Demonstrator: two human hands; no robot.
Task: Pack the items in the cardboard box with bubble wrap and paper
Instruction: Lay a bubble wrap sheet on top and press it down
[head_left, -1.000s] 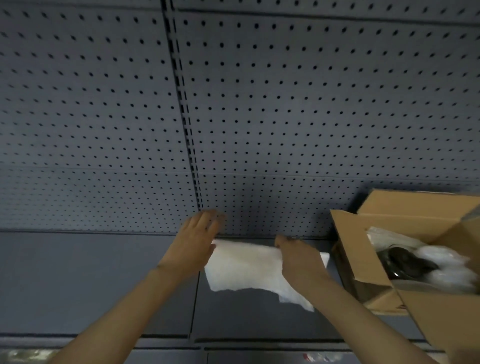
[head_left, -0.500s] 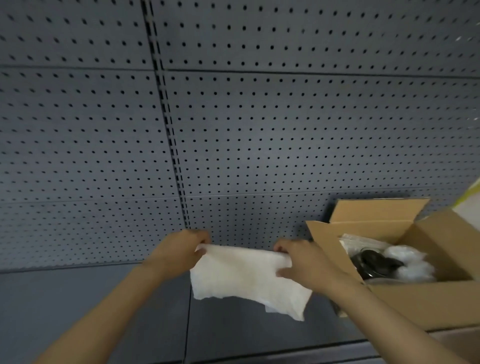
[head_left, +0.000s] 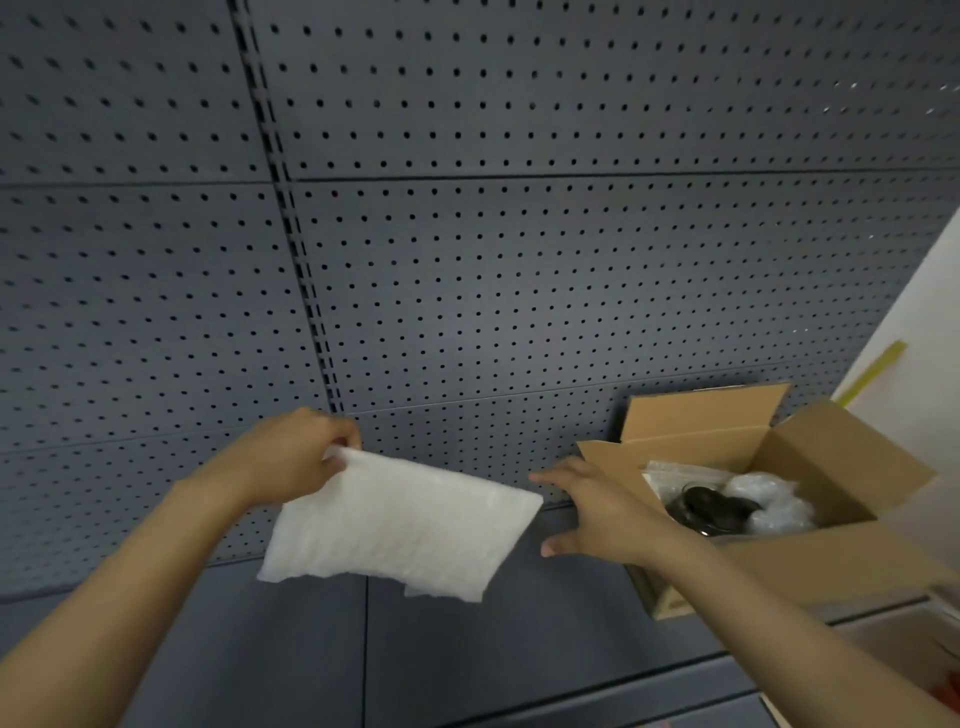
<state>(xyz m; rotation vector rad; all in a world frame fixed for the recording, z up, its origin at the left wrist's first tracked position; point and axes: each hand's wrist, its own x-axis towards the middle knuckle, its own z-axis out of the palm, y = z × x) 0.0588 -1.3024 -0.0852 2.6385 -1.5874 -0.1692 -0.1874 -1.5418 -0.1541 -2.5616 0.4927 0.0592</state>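
A folded sheet of white bubble wrap (head_left: 400, 525) hangs in the air above the dark shelf. My left hand (head_left: 291, 457) pinches its upper left corner. My right hand (head_left: 587, 512) is just off the sheet's right edge, fingers spread, holding nothing. To the right stands the open cardboard box (head_left: 810, 566) with its flaps up. Inside it lie a black item (head_left: 709, 512), white bubble-wrapped bundles (head_left: 769, 499) and a clear plastic bag (head_left: 675, 473).
A dark grey pegboard wall (head_left: 519, 260) rises right behind the shelf (head_left: 519, 649). A white wall with a yellow strip (head_left: 872, 374) is at the far right. Another box edge (head_left: 914, 670) shows at the lower right.
My right hand has let go of the bubble wrap and opened. The sheet now hangs from my left hand alone, lifted higher. The view shifted so the box sits further right.
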